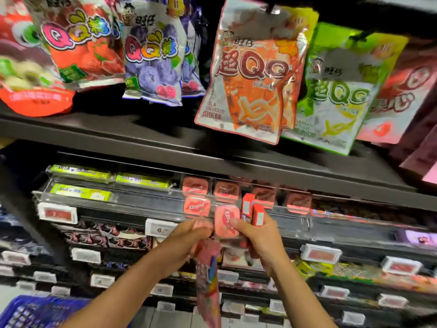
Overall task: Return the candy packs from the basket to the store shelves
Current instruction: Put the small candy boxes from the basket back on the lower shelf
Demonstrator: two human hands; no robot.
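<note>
My right hand grips a pink square candy tin and two small red boxes, held up against the clear shelf tray. My left hand pinches the top of a long pink candy pack that hangs down below it, its fingers touching the tin's left edge. Matching pink tins sit in the tray just above both hands. The blue basket shows at the bottom left corner.
Large gummy bags, among them an orange one and a green one, hang from pegs above the dark shelf board. Green gum packs lie in the tray's left part. Price tags line the shelf edges below.
</note>
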